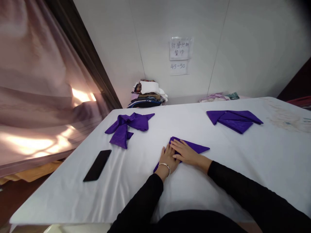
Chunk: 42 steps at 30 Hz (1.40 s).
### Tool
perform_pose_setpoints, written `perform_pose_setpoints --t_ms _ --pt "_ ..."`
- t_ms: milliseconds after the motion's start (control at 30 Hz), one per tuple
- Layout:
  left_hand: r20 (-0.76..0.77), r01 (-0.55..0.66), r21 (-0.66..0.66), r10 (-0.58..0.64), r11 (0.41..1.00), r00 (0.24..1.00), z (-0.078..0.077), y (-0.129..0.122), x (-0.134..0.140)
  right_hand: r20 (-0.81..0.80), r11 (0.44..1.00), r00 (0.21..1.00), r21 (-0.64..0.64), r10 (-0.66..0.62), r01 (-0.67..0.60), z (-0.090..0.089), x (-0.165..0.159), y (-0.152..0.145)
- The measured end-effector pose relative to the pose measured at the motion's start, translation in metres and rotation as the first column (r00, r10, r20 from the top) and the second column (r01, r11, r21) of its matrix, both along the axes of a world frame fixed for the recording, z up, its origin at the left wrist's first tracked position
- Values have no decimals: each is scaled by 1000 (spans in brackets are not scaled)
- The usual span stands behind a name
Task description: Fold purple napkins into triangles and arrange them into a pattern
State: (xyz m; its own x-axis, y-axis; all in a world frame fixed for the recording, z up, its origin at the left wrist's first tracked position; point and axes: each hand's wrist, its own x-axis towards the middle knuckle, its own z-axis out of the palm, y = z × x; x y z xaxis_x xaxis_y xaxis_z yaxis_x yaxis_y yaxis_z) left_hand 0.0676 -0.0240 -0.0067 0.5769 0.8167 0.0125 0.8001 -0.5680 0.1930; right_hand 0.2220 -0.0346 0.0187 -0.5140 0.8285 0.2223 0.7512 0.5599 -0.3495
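Head view: left hand [168,160] and right hand [186,154], fingers seemingly parted, touch one of three cloths [198,147].

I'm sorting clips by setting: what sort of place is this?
Probably a makeshift indoor workspace: there's a white-covered table with purple cloths, a fabric stack beyond its far edge, and handwritten signs on the wall.
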Motion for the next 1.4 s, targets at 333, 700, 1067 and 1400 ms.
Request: perform_pose_setpoints --t_ms 333,700,1067,1400 --pt "-36 -7 -35 6 999 999 0 0 0 118 982 989 -158 -83 101 -20 0 40" --pt "-29 -80 -31 80 996 996 7 -31 -72 150 993 987 -91 -62 76 -31 3 42" --pt "151 -69 39 63 997 987 15 -60 -110 159 992 986 -100 -57 73 -34 4 43" --pt "179 211 168 -241 963 954 2 -35 -93 163 991 987 -133 5 17 -22 8 42"
